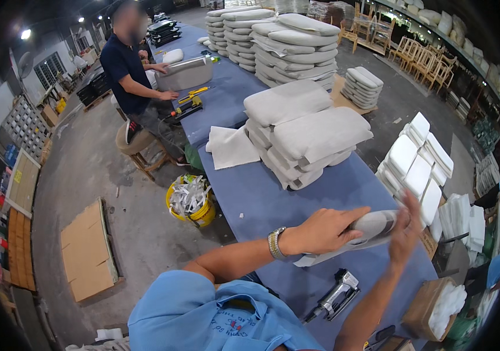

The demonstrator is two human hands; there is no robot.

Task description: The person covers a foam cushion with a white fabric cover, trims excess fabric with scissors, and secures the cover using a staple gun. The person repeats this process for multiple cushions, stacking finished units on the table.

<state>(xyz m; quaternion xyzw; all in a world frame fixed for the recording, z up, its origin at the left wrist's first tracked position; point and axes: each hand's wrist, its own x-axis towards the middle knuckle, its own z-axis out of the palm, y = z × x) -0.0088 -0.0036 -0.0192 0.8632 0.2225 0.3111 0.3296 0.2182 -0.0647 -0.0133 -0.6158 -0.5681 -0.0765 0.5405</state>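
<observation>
- Left hand (320,231): comes in from the left over the grey pad's left end; fingers partly spread, pointing right. Looks like contact; can't tell if gripping.
- Grey pad (376,222): on the blue table (255,205), directly between both sets of fingers; long axis roughly left-right, right end tipped slightly away from the person. Key relation, I'd judge: neither hand clearly nearer, one at each end.
- Right hand (404,234): at the pad's right end, fingers extended and pointing away from the person; blurred, can't tell whether it grips.
- Yellow bucket (206,217) of scraps: well left of the fingers, off the table.
- Loose white cloth (232,149): far-left of the fingers.
- Cushion stack (308,131): beyond the left fingers; limits room on the far side.
- Silver staple gun (337,294): near side of the fingers, between the forearms, apart from the pad.
- White pads (415,167): beyond the right fingers, off the table.
- Cardboard box (421,309): near-right of the fingers.
</observation>
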